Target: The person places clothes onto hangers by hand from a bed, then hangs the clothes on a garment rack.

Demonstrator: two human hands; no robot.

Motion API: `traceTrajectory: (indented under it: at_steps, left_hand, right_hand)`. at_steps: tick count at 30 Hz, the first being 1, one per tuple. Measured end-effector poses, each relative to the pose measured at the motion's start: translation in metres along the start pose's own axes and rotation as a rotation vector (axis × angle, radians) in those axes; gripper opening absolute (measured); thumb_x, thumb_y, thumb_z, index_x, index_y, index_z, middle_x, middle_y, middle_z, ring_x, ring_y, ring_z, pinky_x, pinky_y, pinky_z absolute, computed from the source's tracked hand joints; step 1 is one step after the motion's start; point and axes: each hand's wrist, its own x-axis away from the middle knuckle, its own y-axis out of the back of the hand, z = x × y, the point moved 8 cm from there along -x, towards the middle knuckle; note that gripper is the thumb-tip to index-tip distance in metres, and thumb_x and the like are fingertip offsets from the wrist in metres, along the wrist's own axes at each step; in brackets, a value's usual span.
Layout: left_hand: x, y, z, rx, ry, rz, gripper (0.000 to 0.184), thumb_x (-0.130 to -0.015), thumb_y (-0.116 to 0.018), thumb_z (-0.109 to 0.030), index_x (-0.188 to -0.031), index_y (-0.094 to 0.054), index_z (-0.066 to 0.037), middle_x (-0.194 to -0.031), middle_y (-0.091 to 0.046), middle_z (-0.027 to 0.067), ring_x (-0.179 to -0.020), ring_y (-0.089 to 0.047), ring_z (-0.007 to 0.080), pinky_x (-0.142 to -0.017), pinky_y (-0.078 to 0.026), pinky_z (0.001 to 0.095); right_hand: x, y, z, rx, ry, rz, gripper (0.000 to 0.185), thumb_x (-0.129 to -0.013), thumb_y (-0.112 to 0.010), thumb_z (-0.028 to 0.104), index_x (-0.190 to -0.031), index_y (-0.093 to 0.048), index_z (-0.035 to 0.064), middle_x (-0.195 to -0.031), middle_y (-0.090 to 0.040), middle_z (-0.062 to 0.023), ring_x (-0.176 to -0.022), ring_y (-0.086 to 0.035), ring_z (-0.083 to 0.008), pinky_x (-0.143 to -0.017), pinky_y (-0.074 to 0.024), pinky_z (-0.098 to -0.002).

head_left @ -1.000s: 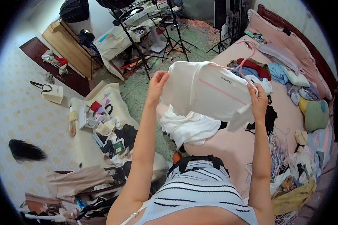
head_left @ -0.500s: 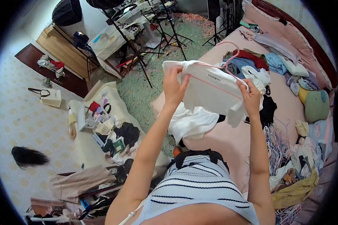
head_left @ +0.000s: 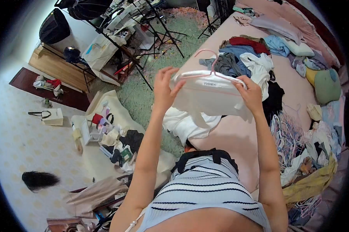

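Observation:
A white shirt (head_left: 207, 102) with dark lettering at its neckline hangs on a pink hanger (head_left: 213, 63) in front of me, above the bed. My right hand (head_left: 251, 92) pinches the shirt and hanger at the right shoulder end. At the left shoulder, my left hand (head_left: 166, 89) has its fingers spread apart, with the thumb against the fabric's edge. The hanger's hook points up and bends left. Behind and below the shirt, white fabric (head_left: 190, 125) lies on the bed's near edge, partly hidden.
On the pink bed (head_left: 234, 139) lie piled clothes (head_left: 236, 58), a black garment (head_left: 274, 96), a tangle of hangers (head_left: 284, 133) and a green cushion (head_left: 326, 86). A cream couch (head_left: 85, 162) with scattered items is at left. Light stands (head_left: 132, 58) rise beyond.
The hanger has slid into the left shoulder, so the neckline now lies smoother along it. My left hand has loosened its grip and spread its fingers. The view has shifted slightly.

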Motion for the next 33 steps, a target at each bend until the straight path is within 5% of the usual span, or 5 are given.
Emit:
traceTrajectory:
  at_steps: [1,9,12,26,33]
  left_hand:
    - [0.004,0.001,-0.01,-0.13,-0.169,-0.048,0.028,-0.077,-0.066,-0.018,-0.099,-0.059,-0.004,-0.073,-0.06,0.0074,-0.064,-0.054,0.0181,-0.06,-0.043,0.0282]
    - [0.113,-0.072,0.064,0.521,0.541,1.145,0.024,-0.081,-0.061,-0.024,-0.089,-0.066,-0.002,-0.075,-0.064,0.0105,-0.069,-0.056,0.0165,-0.065,-0.044,0.0283]
    - [0.114,-0.092,0.089,0.543,0.491,1.172,0.023,-0.085,-0.059,-0.022,-0.092,-0.064,0.0,-0.079,-0.063,0.0019,-0.074,-0.052,0.0074,-0.069,-0.043,0.0234]
    - [0.152,-0.33,0.246,0.162,0.176,0.923,0.01,-0.076,-0.061,-0.014,-0.086,-0.064,-0.013,-0.077,-0.057,0.007,-0.079,-0.055,0.0259,-0.069,-0.041,0.039]
    - [0.181,-0.41,0.264,0.164,0.119,1.022,0.014,-0.074,-0.062,-0.013,-0.088,-0.063,-0.014,-0.084,-0.056,0.0037,-0.086,-0.053,0.0235,-0.077,-0.037,0.0395]
  right_hand:
    - [0.002,-0.009,-0.002,-0.013,-0.001,0.046,0.017,-0.081,-0.061,0.023,-0.089,-0.062,0.0079,-0.074,-0.061,-0.0093,-0.063,-0.057,-0.0198,-0.059,-0.0434,-0.0283]
    - [0.066,-0.104,-0.052,-0.197,-0.229,0.48,0.021,-0.081,-0.062,0.022,-0.087,-0.061,0.0016,-0.071,-0.058,-0.0032,-0.066,-0.05,-0.0085,-0.062,-0.041,-0.0245]
    - [0.073,-0.133,-0.071,-0.276,-0.348,0.53,0.029,-0.08,-0.062,0.028,-0.088,-0.062,0.001,-0.073,-0.06,-0.0108,-0.067,-0.054,-0.0162,-0.063,-0.0424,-0.0288]
    - [0.099,-0.309,-0.299,-0.062,-0.765,0.148,0.035,-0.083,-0.059,0.035,-0.093,-0.057,0.0011,-0.073,-0.057,-0.0107,-0.066,-0.052,-0.0192,-0.063,-0.0403,-0.0302]
    - [0.086,-0.313,-0.356,0.372,-0.805,0.116,0.037,-0.07,-0.067,0.012,-0.103,-0.052,0.002,-0.101,-0.053,-0.0169,-0.097,-0.051,-0.0331,-0.083,-0.0424,-0.0382]
